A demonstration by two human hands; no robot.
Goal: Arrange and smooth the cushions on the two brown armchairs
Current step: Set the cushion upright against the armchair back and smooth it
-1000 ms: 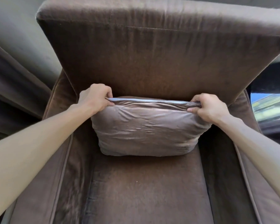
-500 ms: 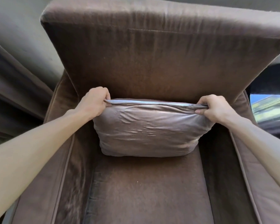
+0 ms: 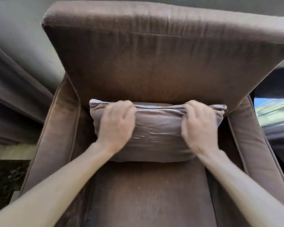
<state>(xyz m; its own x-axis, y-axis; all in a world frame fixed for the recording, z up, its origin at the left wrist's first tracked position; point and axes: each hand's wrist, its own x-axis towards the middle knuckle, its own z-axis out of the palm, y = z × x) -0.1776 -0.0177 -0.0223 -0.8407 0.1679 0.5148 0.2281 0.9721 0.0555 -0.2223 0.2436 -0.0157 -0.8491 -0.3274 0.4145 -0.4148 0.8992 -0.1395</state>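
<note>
A brown armchair fills the head view, its tall backrest (image 3: 154, 63) rising over the seat (image 3: 146, 194). A small taupe cushion (image 3: 157, 128) stands on the seat, leaning against the backrest. My left hand (image 3: 116, 123) lies over the cushion's upper left part, its fingers curled on the top seam. My right hand (image 3: 198, 125) covers the upper right part the same way. The fabric is bunched along the top edge between the two hands. Both hands are blurred by motion. The cushion's two top corners stick out beyond them.
Padded armrests stand at the left (image 3: 56, 136) and right (image 3: 252, 136) of the seat. Grey curtain folds (image 3: 10, 95) hang at the left above a dark marbled floor patch (image 3: 5, 177). A bright window (image 3: 272, 110) shows at the right.
Both hands have slid inward from the cushion's top corners toward its middle, and now lie over its front face. The cushion stays against the backrest.
</note>
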